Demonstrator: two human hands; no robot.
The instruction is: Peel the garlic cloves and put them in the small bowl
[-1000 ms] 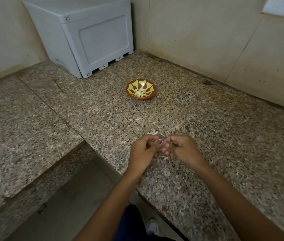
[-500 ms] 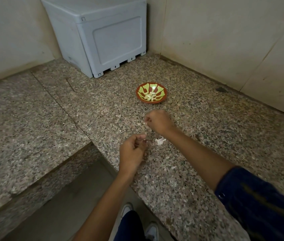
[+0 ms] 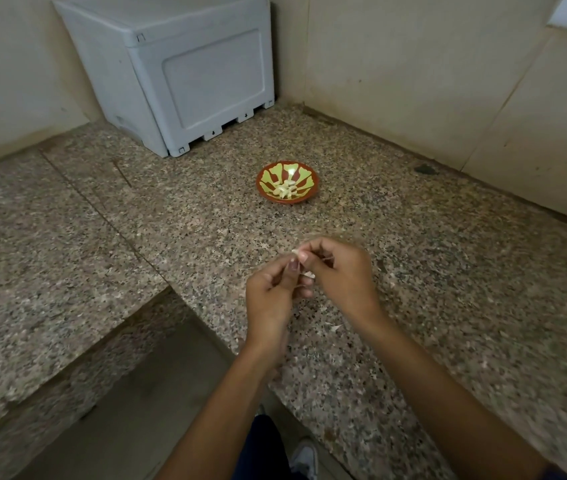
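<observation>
The two hands meet over the tabletop (image 3: 448,271), fingers curled inward and fingertips pressed together around a small pale garlic clove (image 3: 296,252). The left hand (image 3: 271,296) pinches it from below with thumb and forefinger; the right hand (image 3: 339,271) nips it from above, its fingers bent tight. A sliver of pale skin or clove (image 3: 309,274) shows between the hands lower down, though the blur there makes it hard to tell which. Both hands are slightly smeared with motion.

Beyond the fingertips, well apart from them, sits the bowl (image 3: 310,199), small, round and shallow, with a reddish-brown glaze and yellow-green leaf-like shapes fanning from its centre. A little heap of smooth, cream-coloured peeled cloves (image 3: 287,189) lies at its bottom.

The tabletop is speckled granite, brown and grey, polished, with a straight seam running off to the left of the hands. A few thin papery flakes (image 3: 335,328) lie scattered on the stone just near the right wrist. Farther behind the bowl, in the corner, stands a boxy grey plastic crate (image 3: 188,74) with a recessed panel and notched feet. Plain beige walls (image 3: 413,64) rise behind it. Below the hands, past the stone edge, a shoe (image 3: 304,459) shows on the floor.
</observation>
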